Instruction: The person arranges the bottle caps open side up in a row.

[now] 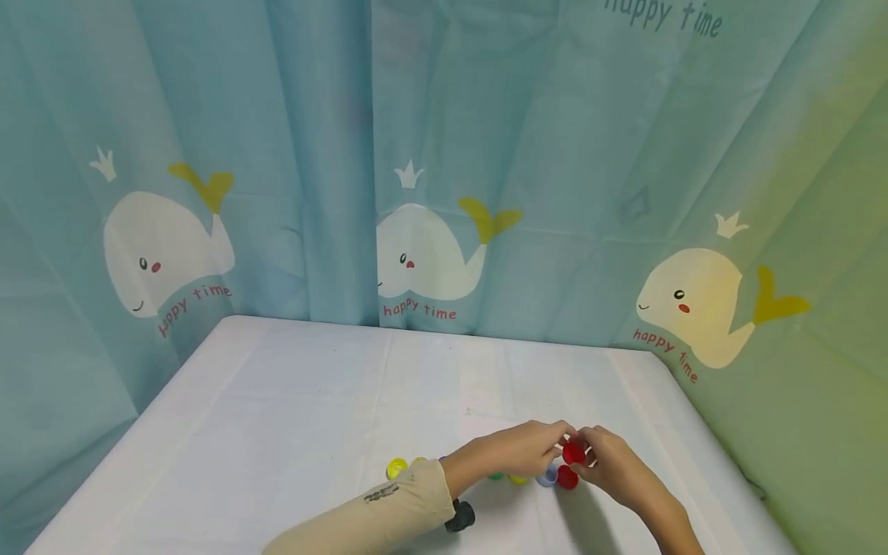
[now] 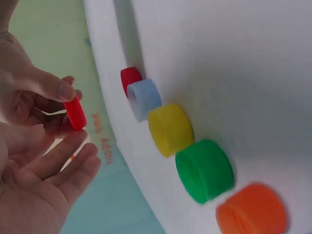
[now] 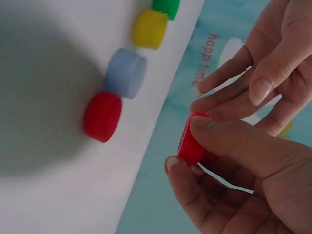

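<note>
My right hand (image 1: 613,466) pinches a red bottle cap (image 3: 191,141) between thumb and fingers, raised above the table. Beside it, my left hand (image 1: 530,449) has its fingers loosely extended, the tips at or close to the cap's edge; whether they touch is unclear. Below the hands, a second red cap (image 3: 103,117) sits on the table at the end of a row. Along that row come a light blue cap (image 2: 144,100), a yellow cap (image 2: 171,129), a green cap (image 2: 204,170) and an orange cap (image 2: 252,210).
The white-covered table (image 1: 298,401) reaches back to a blue whale-print curtain (image 1: 333,154). Another yellow cap (image 1: 396,468) lies left in the row, partly beside the left sleeve (image 1: 388,509). A black object (image 1: 460,516) shows by the left forearm, which hides part of the row.
</note>
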Demonstrator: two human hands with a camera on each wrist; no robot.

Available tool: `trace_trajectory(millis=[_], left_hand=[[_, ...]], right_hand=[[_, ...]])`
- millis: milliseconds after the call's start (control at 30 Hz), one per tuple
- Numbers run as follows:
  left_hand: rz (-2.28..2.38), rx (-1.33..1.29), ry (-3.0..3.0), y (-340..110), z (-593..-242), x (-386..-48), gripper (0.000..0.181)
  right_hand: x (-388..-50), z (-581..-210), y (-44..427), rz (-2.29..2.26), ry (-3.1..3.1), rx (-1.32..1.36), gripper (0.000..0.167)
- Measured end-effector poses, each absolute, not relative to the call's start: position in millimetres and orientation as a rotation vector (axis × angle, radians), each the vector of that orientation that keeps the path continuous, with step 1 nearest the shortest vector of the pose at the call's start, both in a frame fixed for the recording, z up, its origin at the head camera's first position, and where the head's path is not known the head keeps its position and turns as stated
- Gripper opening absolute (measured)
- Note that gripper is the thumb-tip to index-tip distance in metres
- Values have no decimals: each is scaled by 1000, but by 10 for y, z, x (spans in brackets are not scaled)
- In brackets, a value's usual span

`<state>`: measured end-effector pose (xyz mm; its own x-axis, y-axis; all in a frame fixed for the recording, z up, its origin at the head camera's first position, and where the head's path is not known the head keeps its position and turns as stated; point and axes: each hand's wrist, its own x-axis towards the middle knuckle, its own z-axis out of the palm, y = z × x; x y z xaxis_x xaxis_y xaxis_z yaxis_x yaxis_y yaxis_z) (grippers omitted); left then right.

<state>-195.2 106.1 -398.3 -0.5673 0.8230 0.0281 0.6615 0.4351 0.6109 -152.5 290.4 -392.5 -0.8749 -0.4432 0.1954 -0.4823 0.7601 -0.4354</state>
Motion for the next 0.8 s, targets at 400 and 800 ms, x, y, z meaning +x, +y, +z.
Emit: trace_trajectory(millis=[400, 800], left_hand=[[748, 1151, 2486, 1328, -4063, -1942, 16], [649, 1109, 2461, 1509, -4169, -2000, 30]], right_hand=[[-1544, -4079, 3034, 695, -2973, 535, 22], [-1596, -4164, 3146, 641, -3048, 550, 20]])
